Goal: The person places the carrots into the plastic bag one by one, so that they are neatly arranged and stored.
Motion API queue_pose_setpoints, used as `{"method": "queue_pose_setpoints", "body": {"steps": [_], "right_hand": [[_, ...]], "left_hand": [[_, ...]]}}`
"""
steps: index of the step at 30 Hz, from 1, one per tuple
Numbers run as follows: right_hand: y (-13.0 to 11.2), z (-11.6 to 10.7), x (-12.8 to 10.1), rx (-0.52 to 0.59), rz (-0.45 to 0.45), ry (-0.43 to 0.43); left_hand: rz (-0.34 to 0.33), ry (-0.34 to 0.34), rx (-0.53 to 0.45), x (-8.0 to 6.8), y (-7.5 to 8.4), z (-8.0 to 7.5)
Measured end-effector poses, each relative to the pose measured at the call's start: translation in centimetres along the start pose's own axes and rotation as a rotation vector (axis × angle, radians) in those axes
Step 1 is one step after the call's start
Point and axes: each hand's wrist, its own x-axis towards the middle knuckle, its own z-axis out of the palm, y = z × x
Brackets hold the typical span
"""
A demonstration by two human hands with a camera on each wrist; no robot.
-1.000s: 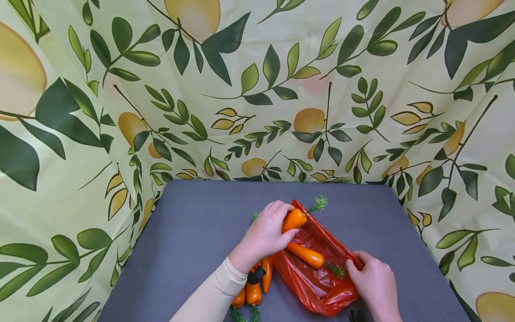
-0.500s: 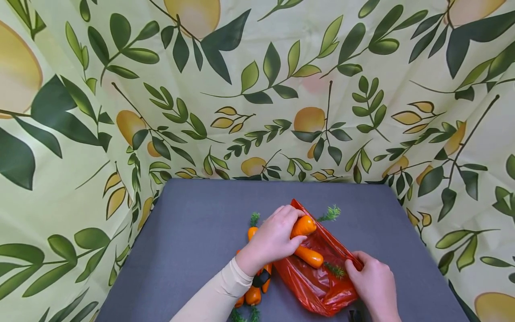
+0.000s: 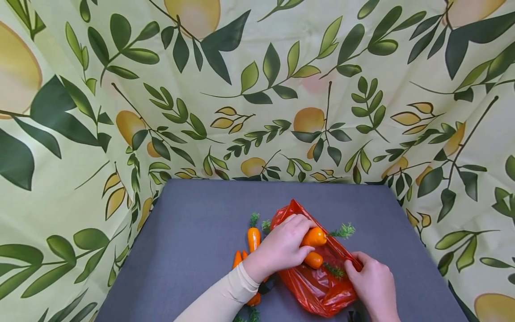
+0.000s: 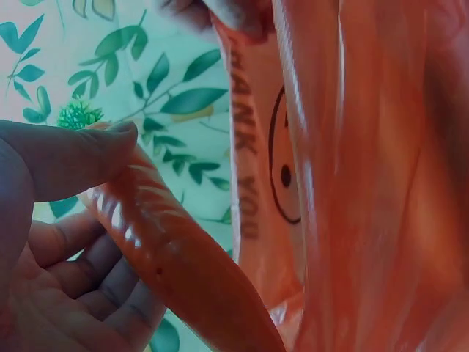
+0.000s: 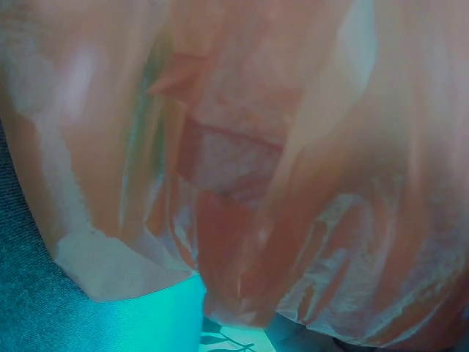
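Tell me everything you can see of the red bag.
The red plastic bag is thin, shiny, crinkled and translucent, printed with dark lettering including "YOU" and a face-like outline. It sits open on the grey table, its rim pinched by the right hand. One carrot lies in it; the left hand holds another carrot over its opening.

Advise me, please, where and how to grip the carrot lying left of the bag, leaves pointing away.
Probably pinch the carrot from above at its thick end, below its leaves: this rounded part lies exposed; the left hand hides the rest.
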Motion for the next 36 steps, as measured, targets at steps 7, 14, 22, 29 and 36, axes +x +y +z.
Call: {"method": "queue_pose_setpoints", "body": {"steps": [7, 14, 22, 29, 36], "right_hand": [[0.0, -0.1, 0.0, -0.001, -0.002, -0.013], [0.3, -0.3, -0.4, -0.014, -0.012, -0.017], [0.7, -0.1, -0.4, 0.02, -0.056, 0.031], [0.8, -0.2, -0.3, 0.011, -0.065, 0.012], [0.6, -0.5, -0.3, 0.007, -0.069, 0.008]], "left_hand": [[0.059, -0.019, 0.052, 0.0, 0.7, 1.1], [0.139, -0.032, 0.086, 0.1, 1.3, 2.0], [0.191, -0.068, 0.069, 0.2, 1.8, 2.7], [0.196, -0.117, 0.073, 0.1, 1.8, 3.6], [0.193, -0.162, 0.109, 0.1, 1.6, 4.5]]}}
